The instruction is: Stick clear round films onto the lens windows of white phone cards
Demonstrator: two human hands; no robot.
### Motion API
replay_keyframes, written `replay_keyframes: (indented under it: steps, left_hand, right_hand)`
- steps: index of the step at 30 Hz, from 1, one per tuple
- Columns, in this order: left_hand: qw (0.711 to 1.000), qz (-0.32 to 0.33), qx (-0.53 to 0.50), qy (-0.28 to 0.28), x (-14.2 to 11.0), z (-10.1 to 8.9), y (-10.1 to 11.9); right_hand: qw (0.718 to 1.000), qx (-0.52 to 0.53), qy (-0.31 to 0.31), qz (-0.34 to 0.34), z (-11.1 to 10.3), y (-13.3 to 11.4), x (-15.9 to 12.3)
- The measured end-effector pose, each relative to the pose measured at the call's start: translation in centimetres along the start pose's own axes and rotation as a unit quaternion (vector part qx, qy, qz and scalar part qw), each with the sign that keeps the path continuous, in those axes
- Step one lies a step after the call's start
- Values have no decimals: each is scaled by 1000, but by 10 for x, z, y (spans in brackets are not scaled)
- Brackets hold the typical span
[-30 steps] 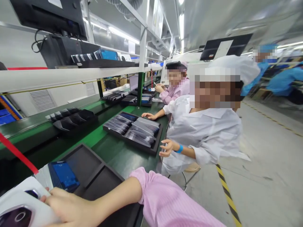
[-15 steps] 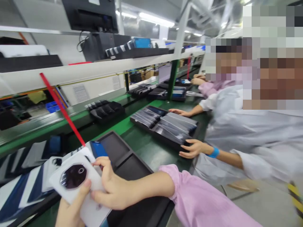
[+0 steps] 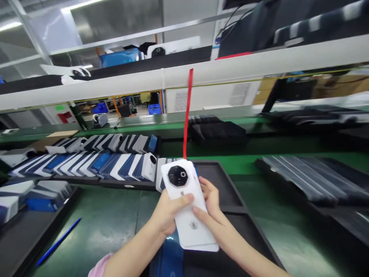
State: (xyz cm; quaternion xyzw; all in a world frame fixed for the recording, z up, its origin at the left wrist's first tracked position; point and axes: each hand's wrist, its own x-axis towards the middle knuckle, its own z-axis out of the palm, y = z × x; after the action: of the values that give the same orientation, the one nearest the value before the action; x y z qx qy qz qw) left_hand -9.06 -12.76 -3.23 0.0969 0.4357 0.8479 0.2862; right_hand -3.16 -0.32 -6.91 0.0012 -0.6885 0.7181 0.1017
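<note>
I hold a white phone (image 3: 187,209) back side up, its round black camera ring toward the far end. My left hand (image 3: 170,213) grips its left edge with the thumb across the back. My right hand (image 3: 211,209) holds the right edge, fingers curled around it and a fingertip on the back. The phone hovers over a black tray (image 3: 227,184) on the green bench. A blue-faced phone (image 3: 170,254) lies just under my hands.
Rows of white and blue phones (image 3: 95,163) stand tilted in trays to the left. A dark tray of phones (image 3: 314,179) sits at right. A red strap (image 3: 187,115) hangs from the white shelf (image 3: 173,79). A blue pen (image 3: 57,242) lies on the bench.
The view has swung left, away from the seated co-workers, to the bench straight ahead. The white phone has come up to the centre, held in both hands.
</note>
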Motion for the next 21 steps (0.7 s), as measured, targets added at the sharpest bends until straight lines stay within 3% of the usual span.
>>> replay_keyframes:
  steps: [5,7,9,11,13,15,18,21]
  left_hand:
    - [999,-22,8,-23,4,-5,3]
    - [999,-24,47,-11,7,-9,3]
    - [993,-15,120,-12,8,-11,3]
    - [977,-9,209,-34,7,-12,0]
    - [955,-6,291,-51,3,-10,-3]
    - [933,-11,357,-43,-1,-8,-5]
    - [911,8,412,-18,-6,-4,-6]
    - [894,79,440,-26,-5,-3,-1]
  right_hand:
    - [990,-100,26,-99,-9,8,4]
    - [968,-172,51,-174,-18,4,13]
    - [917,-273,94,-275,-27,-6,21]
    - [847,-368,121,-365,-34,-20,25]
    - [800,-417,132,-410,-40,-31,25]
    - [805,-420,137,-397,-47,-37,22]
    - [854,-389,120,-324,-47,-28,14]
    - [880,-370,87,-284,-10,-3,12]
